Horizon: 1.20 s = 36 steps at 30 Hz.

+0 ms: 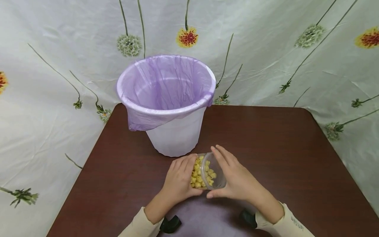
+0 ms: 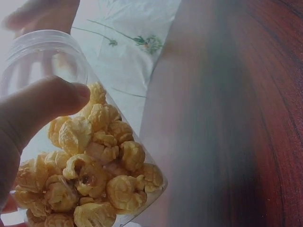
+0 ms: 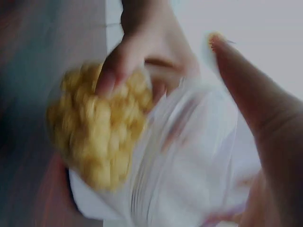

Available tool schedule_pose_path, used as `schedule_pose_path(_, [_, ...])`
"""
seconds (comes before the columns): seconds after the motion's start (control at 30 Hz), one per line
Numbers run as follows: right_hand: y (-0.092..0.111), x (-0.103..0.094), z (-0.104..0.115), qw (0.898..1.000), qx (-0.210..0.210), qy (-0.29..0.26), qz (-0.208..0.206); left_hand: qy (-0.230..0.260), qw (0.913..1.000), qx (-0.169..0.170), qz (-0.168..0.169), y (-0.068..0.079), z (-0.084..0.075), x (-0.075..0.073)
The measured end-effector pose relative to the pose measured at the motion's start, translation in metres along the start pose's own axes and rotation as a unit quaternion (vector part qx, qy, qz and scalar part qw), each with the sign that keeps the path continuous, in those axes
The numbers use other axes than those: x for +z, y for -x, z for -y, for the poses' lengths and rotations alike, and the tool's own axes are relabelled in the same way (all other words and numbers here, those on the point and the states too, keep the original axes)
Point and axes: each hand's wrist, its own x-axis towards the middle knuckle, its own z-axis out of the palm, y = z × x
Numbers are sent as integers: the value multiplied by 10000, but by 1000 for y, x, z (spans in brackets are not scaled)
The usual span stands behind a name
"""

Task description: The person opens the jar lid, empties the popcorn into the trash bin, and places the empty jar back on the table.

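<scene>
A clear plastic jar (image 2: 118,217), part filled with yellow popcorn (image 2: 90,179), lies tilted on its side, its rim end towards the right. My left hand (image 1: 179,177) grips the jar's body, its thumb across the side in the left wrist view. At the rim end, my right hand (image 1: 240,179) has its fingers and thumb spread to either side. Blur in the right wrist view leaves unclear whether they touch the rim; the thumb there looks straight. Whether a clear lid covers the mouth is hard to tell.
Just beyond the hands stands a white bin (image 1: 177,138) lined with a purple bag (image 1: 142,121) folded over its rim. Both are on a dark brown table (image 1: 266,138). A flowered cloth (image 1: 260,49) hangs behind.
</scene>
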Motion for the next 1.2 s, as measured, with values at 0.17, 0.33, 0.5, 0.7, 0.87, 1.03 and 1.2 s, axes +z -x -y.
schedule_pose_path(0.17, [3,2,16,9874,1575,-148,-8,-45,10000,47,-75,-2,-2,0])
schedule_pose_path(0.33, [1,3,16,9922,1241,-60,-132,-33,10000,43,-66,-2,-2,0])
schedule_pose_path(0.5, [0,-1,4,10000,22,-33,-86,27,10000,36,14,-2,-1,-1])
schedule_pose_path(0.7, [-1,-7,-9,9927,-1191,-188,-42,146,9998,100,71,-2,-1,-2])
schedule_pose_path(0.87, [-1,-11,-12,9910,-1338,-100,-20,126,9999,35,105,-3,-1,-3])
schedule_pose_path(1.03, [0,-18,-16,9931,-1169,-72,-74,81,9999,-57,118,-2,0,-4])
schedule_pose_path(1.2, [2,-26,-27,9975,-661,-26,-232,90,9998,-84,147,-1,0,-3])
